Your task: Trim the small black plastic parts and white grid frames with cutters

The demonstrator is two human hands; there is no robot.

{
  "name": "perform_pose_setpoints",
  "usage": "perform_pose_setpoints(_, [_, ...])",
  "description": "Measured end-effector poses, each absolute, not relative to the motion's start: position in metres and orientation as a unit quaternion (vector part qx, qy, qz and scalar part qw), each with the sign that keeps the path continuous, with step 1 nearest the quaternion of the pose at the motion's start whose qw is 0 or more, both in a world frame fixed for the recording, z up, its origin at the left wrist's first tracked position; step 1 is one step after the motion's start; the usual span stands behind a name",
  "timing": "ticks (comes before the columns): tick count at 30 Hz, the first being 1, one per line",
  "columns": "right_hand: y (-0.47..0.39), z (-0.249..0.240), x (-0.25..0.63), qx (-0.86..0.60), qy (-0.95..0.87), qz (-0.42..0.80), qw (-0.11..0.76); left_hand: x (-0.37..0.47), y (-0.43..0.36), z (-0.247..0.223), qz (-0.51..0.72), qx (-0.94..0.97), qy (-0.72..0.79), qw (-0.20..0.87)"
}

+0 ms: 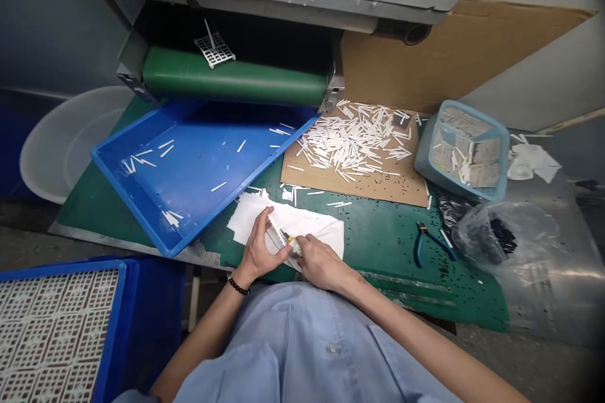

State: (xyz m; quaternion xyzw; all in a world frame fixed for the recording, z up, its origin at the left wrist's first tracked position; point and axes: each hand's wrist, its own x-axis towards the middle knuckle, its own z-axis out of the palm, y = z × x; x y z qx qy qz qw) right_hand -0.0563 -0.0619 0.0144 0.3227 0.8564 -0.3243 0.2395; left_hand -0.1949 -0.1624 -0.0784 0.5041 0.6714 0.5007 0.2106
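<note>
1. Works at a green table [378, 245], dotted with dark specks on its right half, in front of a brown cardboard panel [406, 56].
2. Faces a machine with a green conveyor belt [236, 83], bearing a stemmed white grid [215, 50] on top.
3. Has a blue tray [203, 154] ahead to the left, lying askew below the belt, with a few loose sticks inside.
4. Has a second tray [121, 289] at lower left, filled with rows of pale grids [57, 334].
5. Has a heap of white sticks [350, 138] ahead to the right, on a cardboard sheet [354, 186] beside a pale-blue basin [423, 157].
6. Has a rumpled white cloth [324, 227] under both hands.
7. Pinches with thumb and fingers of the left hand [258, 249]; curls the right hand [319, 261] into a closed grip.
8. Has blue-handled pliers [418, 247] farther right, apart from both hands.
9. Holds a white piece [278, 228] edge-on over the cloth, between left forefinger and thumb.
10. Grips a small knife [295, 245] in the right fingers, pointing its dark blade at the piece; cannot tell if touching.
</note>
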Motion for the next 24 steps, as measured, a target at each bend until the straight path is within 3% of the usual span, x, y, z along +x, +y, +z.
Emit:
perform_pose_setpoints(7, [-0.061,0.009,-0.064,0.319,0.861,-0.302,0.258,-0.197,-0.164,-0.078,0.482,0.517,0.671,0.224])
perform_pose_setpoints(24, [-0.073,-0.036,-0.053,0.306,0.902,-0.271,0.142,-0.198,-0.162,-0.085,0.461,0.519,0.688,0.214])
